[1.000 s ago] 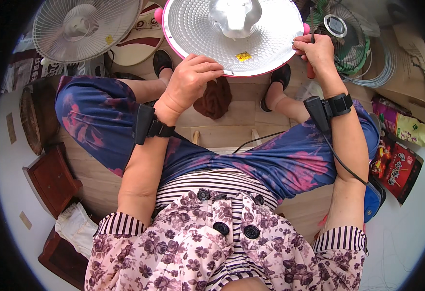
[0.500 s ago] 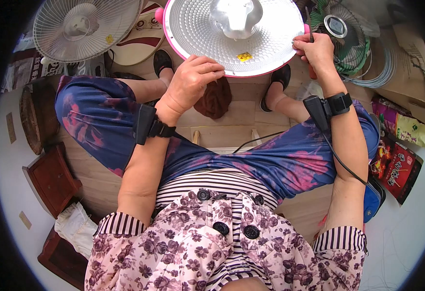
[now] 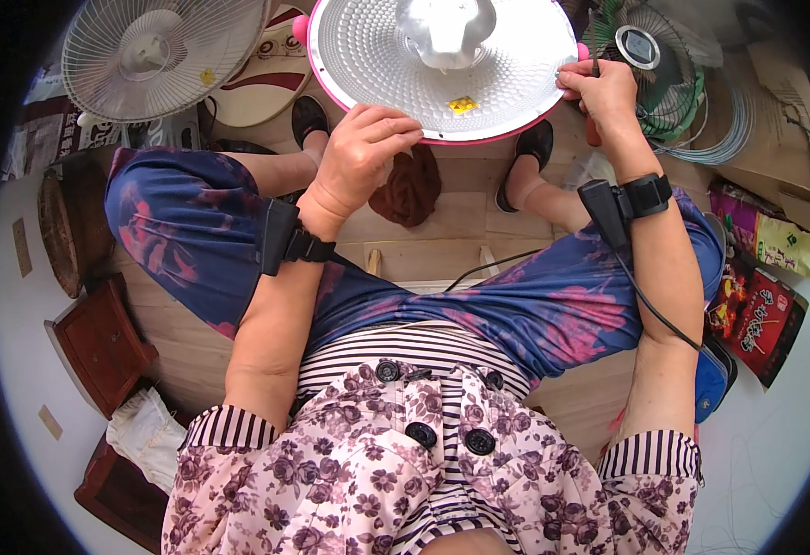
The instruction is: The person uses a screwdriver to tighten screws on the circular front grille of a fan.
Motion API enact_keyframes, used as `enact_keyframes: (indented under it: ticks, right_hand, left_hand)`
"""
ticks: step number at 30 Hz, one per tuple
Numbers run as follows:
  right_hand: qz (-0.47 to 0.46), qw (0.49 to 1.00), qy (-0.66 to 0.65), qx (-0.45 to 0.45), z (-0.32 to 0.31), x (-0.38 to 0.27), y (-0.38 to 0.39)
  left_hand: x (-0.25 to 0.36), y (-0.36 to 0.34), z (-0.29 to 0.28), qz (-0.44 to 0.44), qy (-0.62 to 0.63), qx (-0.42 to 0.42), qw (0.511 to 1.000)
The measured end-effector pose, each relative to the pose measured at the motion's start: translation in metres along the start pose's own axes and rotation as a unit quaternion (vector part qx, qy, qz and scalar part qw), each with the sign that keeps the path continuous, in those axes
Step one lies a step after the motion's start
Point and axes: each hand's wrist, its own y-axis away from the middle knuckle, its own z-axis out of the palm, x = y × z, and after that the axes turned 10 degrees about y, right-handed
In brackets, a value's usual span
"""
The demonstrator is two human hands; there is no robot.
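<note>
A round silver reflector dish (image 3: 358,79) with a pink rim, like that of a dish heater, is tilted toward me at the top. At its centre sits a shiny metal guard (image 3: 446,32), and a yellow sticker (image 3: 462,105) is on its lower part. My left hand (image 3: 368,148) is closed on the near rim, its thumb underneath hidden. My right hand (image 3: 604,97) has its fingertips pinched at the right edge. Tucked in that hand is a screwdriver (image 3: 593,131), its red handle showing below and its dark shaft above.
A white fan (image 3: 150,55) stands at upper left beside a cream and maroon base (image 3: 261,88). Behind my right hand is a green fan (image 3: 668,88), with coiled wire (image 3: 729,134) nearby. A brown cloth bundle (image 3: 407,190) lies between my feet; a black cable (image 3: 493,268) crosses my lap.
The dish has shifted slightly left and up, my left hand moving with it. More of the screwdriver's shaft and handle shows at my right hand.
</note>
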Motion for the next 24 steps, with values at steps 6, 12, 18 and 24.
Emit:
enact_keyframes:
  ticks: [6, 12, 18, 24]
  right_hand:
    - [-0.007, 0.998, 0.061, -0.009, 0.0009, 0.0002, 0.0020]
    - [0.009, 0.999, 0.034, -0.011, 0.0007, -0.0017, 0.0033]
    - [0.006, 0.996, 0.091, -0.021, 0.0000, -0.0038, 0.0024]
    - [0.004, 0.997, 0.078, -0.021, -0.0002, -0.0077, 0.0058]
  left_hand:
    - [-0.0015, 0.0024, 0.0027, -0.005, 0.012, -0.007, 1.000]
    - [0.0003, 0.0026, 0.0017, -0.010, 0.014, -0.009, 1.000]
    - [0.0007, 0.0023, -0.0012, -0.009, -0.001, -0.033, 0.999]
    - [0.0026, 0.0008, -0.0018, -0.008, -0.003, -0.036, 0.999]
